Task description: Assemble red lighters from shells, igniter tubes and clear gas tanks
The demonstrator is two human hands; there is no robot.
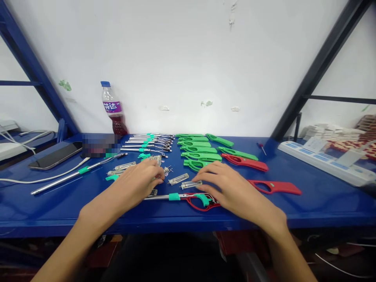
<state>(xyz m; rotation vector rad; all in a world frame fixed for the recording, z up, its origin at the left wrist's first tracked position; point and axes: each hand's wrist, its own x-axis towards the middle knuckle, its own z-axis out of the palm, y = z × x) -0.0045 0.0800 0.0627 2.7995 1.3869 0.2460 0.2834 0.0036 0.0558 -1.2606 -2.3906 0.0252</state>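
My left hand [143, 176] is over a group of small clear plastic parts, its fingers curled together; what they hold is hidden. With thumb and fingers bent around it, my right hand [219, 182] grips the right end of a clear plastic part [190, 184]. Another clear part [178, 179] lies just left of that one. Below both hands, a metal rod with a teal sleeve [174, 197] runs into a red handle shell [199, 206], where a teal trigger [205, 199] sits. More clear parts [125, 166] lie left of my left hand.
Behind the hands are several metal rods with wires [143, 150] and green handle shells [199, 150]. Red shells [286, 187] and a screwdriver [261, 147] lie right. A bottle [113, 107], a phone [55, 156] and a longer rod [61, 182] are left; a power strip [326, 161] is far right.
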